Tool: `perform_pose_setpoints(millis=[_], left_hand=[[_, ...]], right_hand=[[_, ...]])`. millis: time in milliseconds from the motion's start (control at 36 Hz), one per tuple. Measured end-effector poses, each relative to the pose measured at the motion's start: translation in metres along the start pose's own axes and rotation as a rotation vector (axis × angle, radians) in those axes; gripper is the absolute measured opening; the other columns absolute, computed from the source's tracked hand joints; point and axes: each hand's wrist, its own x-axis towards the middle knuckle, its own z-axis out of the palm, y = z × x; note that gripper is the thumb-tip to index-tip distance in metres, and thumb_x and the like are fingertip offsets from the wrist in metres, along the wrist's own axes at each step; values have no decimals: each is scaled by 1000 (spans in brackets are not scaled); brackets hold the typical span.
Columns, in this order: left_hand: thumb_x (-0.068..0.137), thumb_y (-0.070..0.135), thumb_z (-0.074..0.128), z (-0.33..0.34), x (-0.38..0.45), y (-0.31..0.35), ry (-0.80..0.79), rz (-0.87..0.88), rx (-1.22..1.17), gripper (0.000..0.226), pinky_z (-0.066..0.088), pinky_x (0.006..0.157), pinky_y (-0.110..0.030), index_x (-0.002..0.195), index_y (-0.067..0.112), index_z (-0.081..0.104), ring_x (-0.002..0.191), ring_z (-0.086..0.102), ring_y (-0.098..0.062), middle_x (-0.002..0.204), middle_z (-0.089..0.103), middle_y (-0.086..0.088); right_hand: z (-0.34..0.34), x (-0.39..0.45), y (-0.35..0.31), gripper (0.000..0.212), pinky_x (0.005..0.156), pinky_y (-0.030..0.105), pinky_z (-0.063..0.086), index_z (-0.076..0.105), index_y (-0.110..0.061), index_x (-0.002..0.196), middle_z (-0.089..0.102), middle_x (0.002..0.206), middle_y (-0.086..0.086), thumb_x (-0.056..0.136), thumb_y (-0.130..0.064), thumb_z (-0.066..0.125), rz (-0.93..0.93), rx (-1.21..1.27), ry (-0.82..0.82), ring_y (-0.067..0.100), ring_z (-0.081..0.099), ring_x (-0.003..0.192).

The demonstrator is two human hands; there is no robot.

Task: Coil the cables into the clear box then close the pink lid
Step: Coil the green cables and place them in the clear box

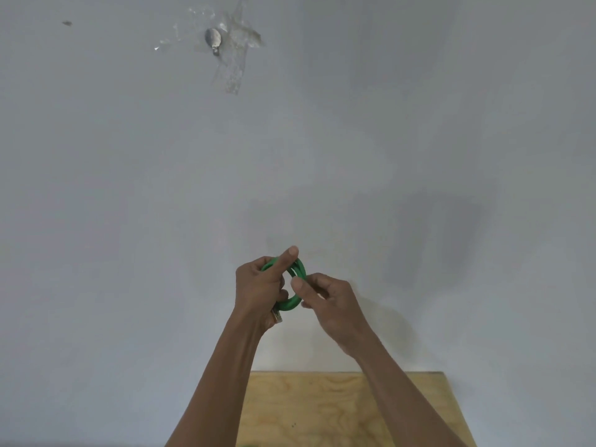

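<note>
Your left hand point(258, 287) grips the coiled green cable point(292, 303); your right hand point(325, 301) pinches its loop. It looks light but springy, so keep holding across the loops.

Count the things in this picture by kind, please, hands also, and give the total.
Hands: 2, left hand and right hand
Green cable, coiled and held by both hands: 1
Wooden table: 1
Taped metal piece on the wall: 1
Total: 5
</note>
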Motion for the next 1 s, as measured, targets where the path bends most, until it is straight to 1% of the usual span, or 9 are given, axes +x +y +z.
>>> perform_pose_setpoints(millis=[56,194,333,444,500,556,694,917,1000], left_hand=[[68,39,89,-2,-1,-1,-2,2,34,47,27,44,-27,69,6,56,52,20,-21,60,28,-7],[79,39,81,-3,-8,-2,8,-39,-13,50,26,43,-25,61,11,44,45,22,-18,54,26,-3],[94,21,66,-9,-10,-7,24,-59,-121,33,25,43,-24,68,7,54,43,22,-16,53,25,-2],[94,27,69,-13,-12,-15,62,38,-102,36,30,44,-25,67,4,63,42,27,-18,53,30,-4],[94,32,68,-13,-15,-19,106,50,-121,39,30,45,-25,66,6,65,42,28,-18,52,30,-5],[95,38,66,-15,-17,-24,162,56,-137,42,32,46,-26,67,7,66,43,29,-19,53,30,-5],[97,42,60,-16,-20,-35,296,47,-119,48,39,41,-26,71,3,59,40,32,-18,54,34,-3],[102,51,42,-37,-24,-49,369,-43,65,55,42,51,-30,68,9,55,42,47,-16,58,47,-3],[103,50,40,-51,-23,-54,335,-91,95,54,41,49,-29,71,8,53,48,49,-19,61,51,-6]], right_hand=[[4,-4,-1,20,74,27,50,71,-26,77,67,69,-11,94,-35,66,-26,-10,17,4,58,68],[12,-6,-1,37,72,50,53,64,-15,77,64,76,14,92,-48,56,-53,-103,97,32,57,69],[22,-11,3,37,57,29,41,63,-14,77,60,64,2,99,-41,53,-19,-196,187,8,45,55],[39,-16,9,20,72,25,53,68,-24,103,74,81,-1,98,-40,57,20,-20,233,9,67,72],[48,-19,10,26,78,21,55,62,-28,118,77,84,-5,95,-39,64,44,59,285,8,73,82],[57,-24,11,29,76,16,55,64,-27,119,78,85,-7,91,-33,71,24,78,348,6,74,81],[77,-31,22,32,81,20,58,73,-19,119,77,97,-13,87,-15,76,-2,118,524,4,74,87],[96,-37,38,29,71,6,50,74,-16,116,73,73,-25,87,-16,76,53,64,561,-6,69,71],[103,-39,43,28,71,6,49,75,-18,115,72,72,-29,87,-17,77,94,64,554,-6,70,74]])
